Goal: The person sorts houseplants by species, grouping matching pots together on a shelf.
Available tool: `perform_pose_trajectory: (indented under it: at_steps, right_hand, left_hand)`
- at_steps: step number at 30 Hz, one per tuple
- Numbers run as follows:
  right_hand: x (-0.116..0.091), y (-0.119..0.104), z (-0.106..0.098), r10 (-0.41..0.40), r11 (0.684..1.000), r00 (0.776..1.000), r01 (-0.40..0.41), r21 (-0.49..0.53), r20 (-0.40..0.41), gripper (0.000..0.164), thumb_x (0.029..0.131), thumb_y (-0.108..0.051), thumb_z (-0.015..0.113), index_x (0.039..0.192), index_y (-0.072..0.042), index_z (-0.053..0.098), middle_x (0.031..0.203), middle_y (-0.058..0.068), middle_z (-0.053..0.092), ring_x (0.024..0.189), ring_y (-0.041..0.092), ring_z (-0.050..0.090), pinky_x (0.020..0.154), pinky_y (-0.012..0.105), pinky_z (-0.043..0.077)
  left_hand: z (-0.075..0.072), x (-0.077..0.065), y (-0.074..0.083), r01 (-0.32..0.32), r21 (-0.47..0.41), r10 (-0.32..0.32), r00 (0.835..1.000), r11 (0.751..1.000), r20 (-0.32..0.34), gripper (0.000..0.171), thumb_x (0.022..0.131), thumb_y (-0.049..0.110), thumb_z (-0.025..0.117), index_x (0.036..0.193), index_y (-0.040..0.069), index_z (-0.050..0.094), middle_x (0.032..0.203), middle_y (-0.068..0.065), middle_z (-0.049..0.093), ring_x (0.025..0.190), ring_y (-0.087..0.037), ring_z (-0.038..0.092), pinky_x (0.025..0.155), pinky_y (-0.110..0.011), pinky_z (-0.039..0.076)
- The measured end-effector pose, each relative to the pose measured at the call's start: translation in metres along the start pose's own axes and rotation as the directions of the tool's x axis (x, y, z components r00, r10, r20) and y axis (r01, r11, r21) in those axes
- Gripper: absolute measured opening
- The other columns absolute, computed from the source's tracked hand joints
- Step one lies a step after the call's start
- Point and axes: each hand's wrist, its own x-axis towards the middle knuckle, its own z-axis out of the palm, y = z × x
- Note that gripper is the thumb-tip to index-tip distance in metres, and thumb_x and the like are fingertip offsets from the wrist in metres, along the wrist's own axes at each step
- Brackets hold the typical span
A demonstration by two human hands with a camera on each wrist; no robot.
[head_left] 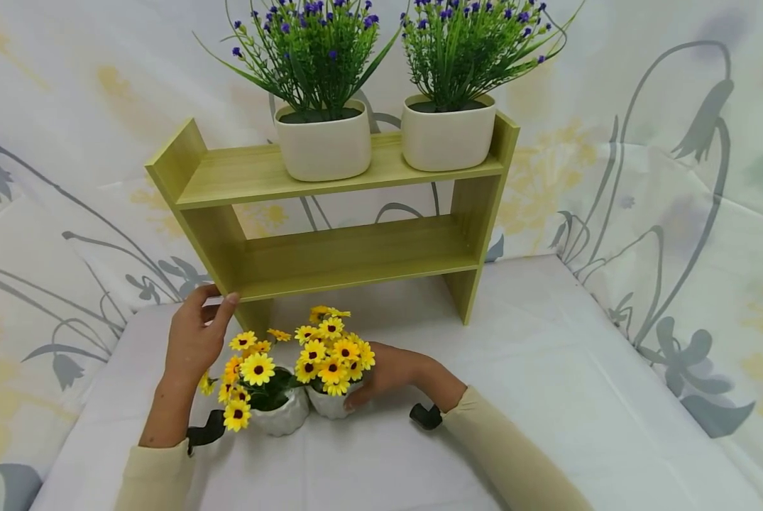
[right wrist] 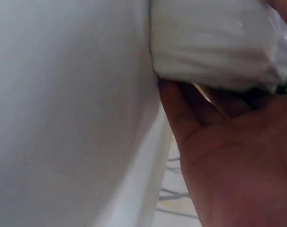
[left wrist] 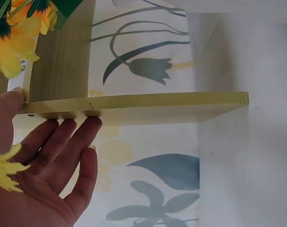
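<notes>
My left hand [head_left: 192, 342] grips the lower left side of a light wooden two-tier shelf [head_left: 355, 257]. In the left wrist view, the thumb lies at the front edge and the fingertips press the outer face of the side panel [left wrist: 172, 100]. My right hand [head_left: 389, 369] curls round a small white ribbed pot [head_left: 327, 404] of yellow daisies [head_left: 333, 358]. Close up in the right wrist view, its fingers reach along that pot's white wall [right wrist: 205, 45], low by the tabletop. A second white pot [head_left: 285, 417] with yellow daisies stands just left of it, between my hands.
Two larger cream planters [head_left: 324, 145] with purple-flowered plants stand on the shelf's top tier, the other planter [head_left: 448, 138] near its right end. A white cloth [head_left: 547, 355] covers the table. Behind the shelf hangs a flower-patterned curtain [head_left: 643, 142].
</notes>
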Motion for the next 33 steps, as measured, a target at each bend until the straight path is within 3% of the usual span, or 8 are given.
perform_pose_trajectory:
  at_steps: [4,11,24,33]
  right_hand:
    - [0.0013,-0.0036,0.0042,-0.035,0.999,0.999,0.034,-0.031,-0.023,0.079,0.084,-0.019,0.093,0.15,-0.017,0.051,0.141,-0.009,0.058,0.127,0.003,0.055,0.116,0.028,0.043]
    - [0.0006,-0.0015,0.0063,-0.021,0.998,0.997,0.017,-0.054,-0.071,0.076,0.084,-0.021,0.094,0.148,-0.019,0.054,0.139,-0.011,0.061,0.126,0.002,0.057,0.114,0.028,0.045]
    - [-0.0021,0.001,0.0056,0.0,1.0,0.993,-0.003,-0.031,-0.116,0.071,0.085,-0.022,0.093,0.146,-0.02,0.057,0.135,-0.015,0.064,0.125,0.002,0.059,0.114,0.029,0.046]
    - [-0.0047,0.0025,-0.0023,-0.035,0.999,0.987,0.034,-0.004,-0.159,0.075,0.081,-0.017,0.095,0.146,-0.019,0.057,0.138,-0.011,0.065,0.126,0.007,0.061,0.114,0.032,0.047]
  left_hand:
    - [-0.0001,0.0002,-0.0005,-0.001,-0.002,0.001,1.0,1.0,0.001,0.057,0.111,0.042,0.055,0.146,-0.002,0.053,0.141,-0.026,0.062,0.123,-0.049,0.066,0.099,-0.068,0.052]
    - [-0.0002,-0.0002,-0.0009,0.003,0.003,-0.003,1.0,1.0,-0.002,0.057,0.111,0.042,0.055,0.146,-0.003,0.053,0.139,-0.027,0.062,0.123,-0.049,0.067,0.1,-0.069,0.052]
    - [0.0001,0.0006,0.0007,0.005,0.008,-0.005,1.0,1.0,-0.006,0.057,0.111,0.042,0.055,0.146,-0.003,0.053,0.141,-0.026,0.061,0.123,-0.049,0.066,0.1,-0.069,0.052]
    - [0.0001,0.0009,0.0,0.008,0.01,-0.008,1.0,1.0,-0.006,0.058,0.111,0.043,0.055,0.147,-0.003,0.053,0.141,-0.026,0.062,0.123,-0.049,0.066,0.101,-0.068,0.052]
